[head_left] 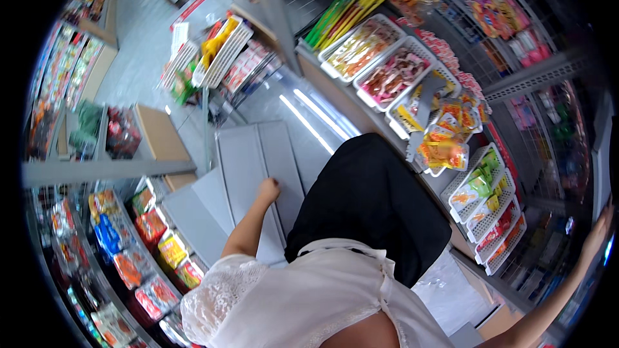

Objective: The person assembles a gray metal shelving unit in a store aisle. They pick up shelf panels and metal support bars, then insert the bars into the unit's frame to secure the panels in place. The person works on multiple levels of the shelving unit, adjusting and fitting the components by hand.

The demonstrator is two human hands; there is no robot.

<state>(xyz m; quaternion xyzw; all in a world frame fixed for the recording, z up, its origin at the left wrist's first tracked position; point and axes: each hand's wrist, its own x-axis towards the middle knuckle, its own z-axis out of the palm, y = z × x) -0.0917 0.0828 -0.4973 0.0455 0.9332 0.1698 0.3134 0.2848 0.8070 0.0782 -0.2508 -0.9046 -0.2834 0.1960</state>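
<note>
My left hand [269, 189], closed, is at the raised edge of a grey shelf panel [242, 154]. The panel lies tilted before me, with further grey boards [190, 209] beside it. At the far right, my right arm reaches out and my right hand [601, 227] grips the lower end of a tall grey panel [604, 138]. Its fingers are partly lost near the dark rim of the picture. Black cloth [371, 203] covers my lap, between the grey panel and the shelf on the right.
White baskets [380, 100] of packaged snacks line the right shelf, with smaller baskets [474, 209] nearer. Packets [151, 225] fill the left rack. Stacked white baskets [225, 58] stand ahead. A metal post [274, 16] rises beside the right shelf. The tiled floor [138, 42] runs toward the far left.
</note>
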